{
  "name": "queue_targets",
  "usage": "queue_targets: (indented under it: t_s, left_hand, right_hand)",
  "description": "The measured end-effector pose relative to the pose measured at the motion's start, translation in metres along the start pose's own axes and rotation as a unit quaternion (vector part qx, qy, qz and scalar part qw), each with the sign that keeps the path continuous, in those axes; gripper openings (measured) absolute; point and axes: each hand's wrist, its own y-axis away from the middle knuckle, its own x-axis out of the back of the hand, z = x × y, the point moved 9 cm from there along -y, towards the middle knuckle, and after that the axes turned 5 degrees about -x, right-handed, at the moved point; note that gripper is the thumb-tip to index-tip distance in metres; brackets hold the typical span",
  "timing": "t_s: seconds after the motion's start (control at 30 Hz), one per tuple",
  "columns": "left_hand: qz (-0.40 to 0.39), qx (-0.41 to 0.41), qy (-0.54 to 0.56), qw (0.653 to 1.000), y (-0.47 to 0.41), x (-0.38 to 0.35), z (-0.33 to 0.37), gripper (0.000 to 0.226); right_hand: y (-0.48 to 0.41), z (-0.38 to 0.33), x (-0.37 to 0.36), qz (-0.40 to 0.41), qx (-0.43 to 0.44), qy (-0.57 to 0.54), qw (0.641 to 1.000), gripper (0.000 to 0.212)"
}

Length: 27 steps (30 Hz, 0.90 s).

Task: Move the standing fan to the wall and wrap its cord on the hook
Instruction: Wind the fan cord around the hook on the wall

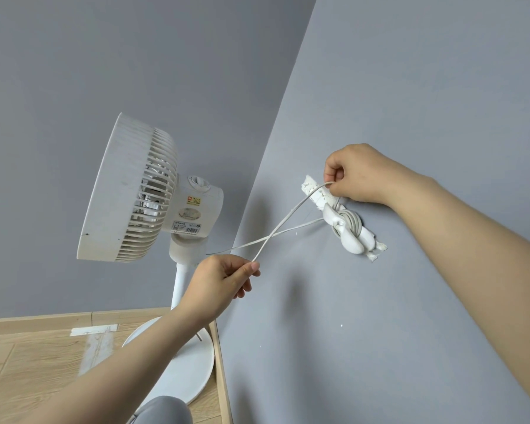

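Nearest, a grey-clad knee (162, 408) shows at the bottom edge, below the left hand (221, 283). That hand's fingers pinch the thin white power cord (270, 237) between thumb and forefinger, and the others are loosely curled.

Just behind and below these fingers stands the white plastic standing fan (126, 191). Its round base is on the light wooden floor (28, 362) in the corner. Its pole is partly hidden by the left hand, and its slatted head is up and left of the fingers. A strip of white tape (94, 329) lies on the floor further left.

From the left fingers the cord runs up and right to the right hand (352, 172), whose fingers pinch a loop of it. A second strand crosses the first between the two hands.

Just below the right fingers, several turns of cord lie around the white plastic wall hook (351, 237) on the grey wall (410, 87).
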Motion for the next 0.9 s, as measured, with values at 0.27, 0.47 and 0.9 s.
queue_targets:
  t_s: [0.27,0.47,0.9]
  left_hand:
    - [0.023,0.003,-0.008,1.0,0.009,0.004,0.008,0.025]
    - [0.022,-0.005,-0.015,1.0,0.014,0.004,0.012,0.025]
    - [-0.015,-0.01,-0.01,1.0,0.022,-0.011,0.015,0.026]
  right_hand:
    - [0.036,0.009,0.008,0.031,-0.063,-0.066,0.995,0.016]
    - [0.068,0.014,0.005,0.054,-0.109,-0.095,0.988,0.002]
    - [0.124,0.011,-0.021,0.088,-0.09,-0.07,0.989,0.009]
